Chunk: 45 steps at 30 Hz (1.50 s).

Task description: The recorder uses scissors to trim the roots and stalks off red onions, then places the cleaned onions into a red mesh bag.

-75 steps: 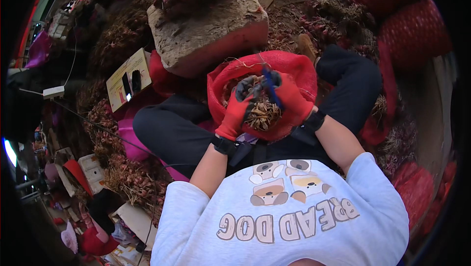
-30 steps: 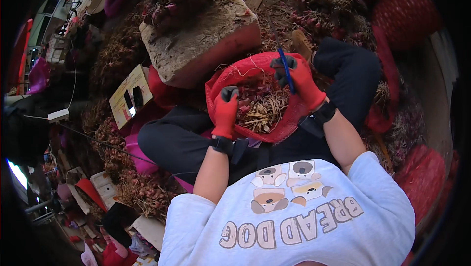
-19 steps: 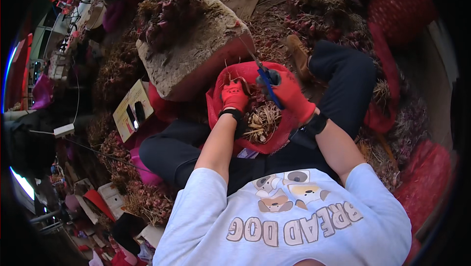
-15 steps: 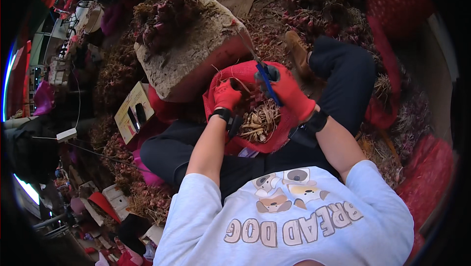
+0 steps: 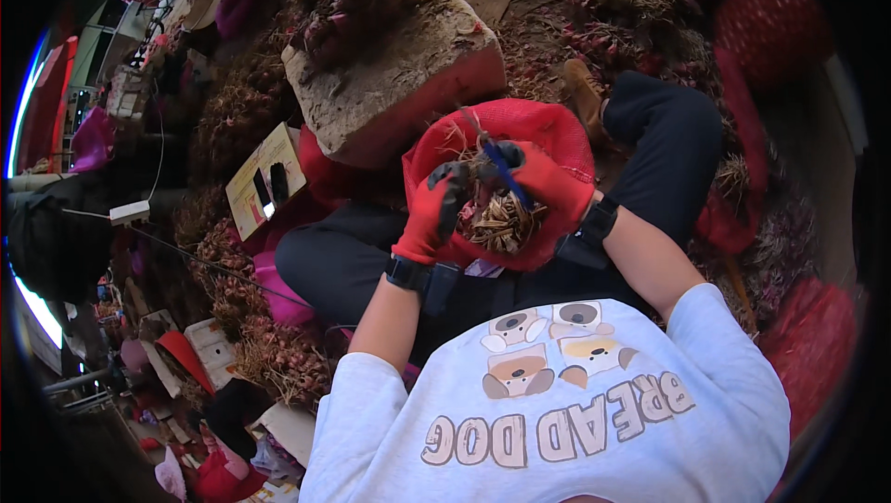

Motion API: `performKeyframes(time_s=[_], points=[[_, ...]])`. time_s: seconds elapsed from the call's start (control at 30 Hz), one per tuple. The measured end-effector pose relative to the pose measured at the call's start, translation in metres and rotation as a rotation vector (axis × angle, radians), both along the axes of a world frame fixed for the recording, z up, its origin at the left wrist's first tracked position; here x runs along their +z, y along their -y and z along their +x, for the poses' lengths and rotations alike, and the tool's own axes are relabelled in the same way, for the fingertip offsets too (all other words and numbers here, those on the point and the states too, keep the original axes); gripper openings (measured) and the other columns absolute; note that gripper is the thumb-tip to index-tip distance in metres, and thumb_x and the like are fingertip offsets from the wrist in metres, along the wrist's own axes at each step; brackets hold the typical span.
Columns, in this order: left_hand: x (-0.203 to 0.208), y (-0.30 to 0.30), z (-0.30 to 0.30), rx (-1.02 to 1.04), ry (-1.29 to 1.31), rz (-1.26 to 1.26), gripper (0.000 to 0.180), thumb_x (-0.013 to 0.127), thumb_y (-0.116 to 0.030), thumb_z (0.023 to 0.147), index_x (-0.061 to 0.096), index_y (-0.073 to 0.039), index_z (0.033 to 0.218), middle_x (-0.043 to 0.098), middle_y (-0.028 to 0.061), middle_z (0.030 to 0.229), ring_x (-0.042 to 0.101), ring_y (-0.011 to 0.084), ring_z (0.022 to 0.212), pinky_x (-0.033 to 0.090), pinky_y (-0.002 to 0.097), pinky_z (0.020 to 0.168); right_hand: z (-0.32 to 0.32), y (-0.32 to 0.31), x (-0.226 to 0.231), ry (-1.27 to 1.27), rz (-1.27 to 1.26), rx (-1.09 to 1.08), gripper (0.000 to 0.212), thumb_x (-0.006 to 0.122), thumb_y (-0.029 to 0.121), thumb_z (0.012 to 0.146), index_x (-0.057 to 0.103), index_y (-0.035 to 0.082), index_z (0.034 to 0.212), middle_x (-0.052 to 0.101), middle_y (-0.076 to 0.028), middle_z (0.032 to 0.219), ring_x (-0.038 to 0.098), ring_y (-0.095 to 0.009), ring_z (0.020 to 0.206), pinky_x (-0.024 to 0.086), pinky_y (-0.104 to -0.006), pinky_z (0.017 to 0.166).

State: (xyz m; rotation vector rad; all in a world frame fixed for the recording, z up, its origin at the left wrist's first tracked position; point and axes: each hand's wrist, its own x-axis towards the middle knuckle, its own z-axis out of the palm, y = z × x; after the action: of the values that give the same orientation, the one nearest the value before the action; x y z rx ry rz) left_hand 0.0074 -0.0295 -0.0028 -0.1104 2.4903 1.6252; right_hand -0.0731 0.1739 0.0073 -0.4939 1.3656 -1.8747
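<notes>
In front of me a red mesh bag lies open between my legs, with dry straw-coloured stalk clippings inside. My right hand, in a red glove with dark fingertips, is closed on a blue-handled tool with a narrow metal blade pointing away from me; whether it is a knife or shears is unclear. My left hand, gloved alike, is at the bag's left side, fingers curled together beside some dry stalks. What they pinch is mostly hidden.
A rough pale block stands beyond the bag, carrying a heap of shallots with dry tops. More shallots lie at the far right. Left of the bag is a yellowish card with a dark phone-like object. Red mesh sacks flank the right.
My left hand has drawn back from inside the bag toward its near left side. My right hand has shifted slightly left with the tool, closer to my left. The whole view has shifted too.
</notes>
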Motion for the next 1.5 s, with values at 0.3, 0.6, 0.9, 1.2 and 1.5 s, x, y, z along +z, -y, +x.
performKeyframes(time_s=[0.3,0.6,0.9,1.2,1.5], points=[[-0.005,-0.018,0.032,-0.347,-0.625,-0.741,0.036,0.057,-0.011,0.089,0.048,-0.003,0.122,0.056,0.0095,0.112,0.055,0.0211,0.107,0.046,0.0342,0.088,0.009,0.0,-0.014,0.013,0.054,-0.149,0.022,0.067,0.016,0.081,0.063,0.001,0.097,0.065,-0.004,0.085,0.061,-0.011,0.076,0.049,-0.0244,0.067],[-0.014,-0.036,0.029,0.025,-0.218,0.354,0.041,0.058,-0.005,0.084,0.046,0.001,0.122,0.056,0.0146,0.109,0.057,0.0262,0.1,0.046,0.0332,0.087,0.011,0.005,-0.026,-0.286,0.198,-0.215,0.017,0.066,0.017,0.081,0.063,0.005,0.094,0.065,-0.003,0.084,0.061,-0.009,0.073,0.049,-0.0245,0.066],[-0.012,-0.031,0.021,0.057,-0.084,-0.328,0.043,0.053,-0.022,0.09,0.044,0.001,0.125,0.06,0.0109,0.102,0.06,0.0215,0.092,0.048,0.0298,0.079,-0.006,-0.01,0.005,0.537,0.016,-0.101,0.026,0.066,0.034,0.083,0.062,0.01,0.092,0.062,0.0,0.08,0.061,-0.013,0.072,0.048,-0.0277,0.059],[-0.003,-0.008,0.013,0.452,0.198,1.798,0.023,0.038,-0.019,0.097,0.055,-0.006,0.104,0.064,0.0073,0.099,0.063,0.022,0.088,0.05,0.0384,0.085,0.026,-0.056,0.072,-0.986,0.828,-0.096,0.038,0.074,0.037,0.07,0.064,0.008,0.092,0.064,-0.012,0.081,0.063,-0.029,0.074,0.047,-0.0365,0.064],[-0.011,-0.009,0.017,0.226,-0.007,1.581,0.024,0.038,-0.022,0.097,0.049,-0.009,0.114,0.058,0.0073,0.107,0.059,0.0189,0.09,0.051,0.0336,0.08,0.062,-0.056,0.054,-0.748,0.752,0.055,0.033,0.071,0.034,0.073,0.063,0.009,0.092,0.063,-0.012,0.078,0.062,-0.03,0.073,0.047,-0.0358,0.063]])
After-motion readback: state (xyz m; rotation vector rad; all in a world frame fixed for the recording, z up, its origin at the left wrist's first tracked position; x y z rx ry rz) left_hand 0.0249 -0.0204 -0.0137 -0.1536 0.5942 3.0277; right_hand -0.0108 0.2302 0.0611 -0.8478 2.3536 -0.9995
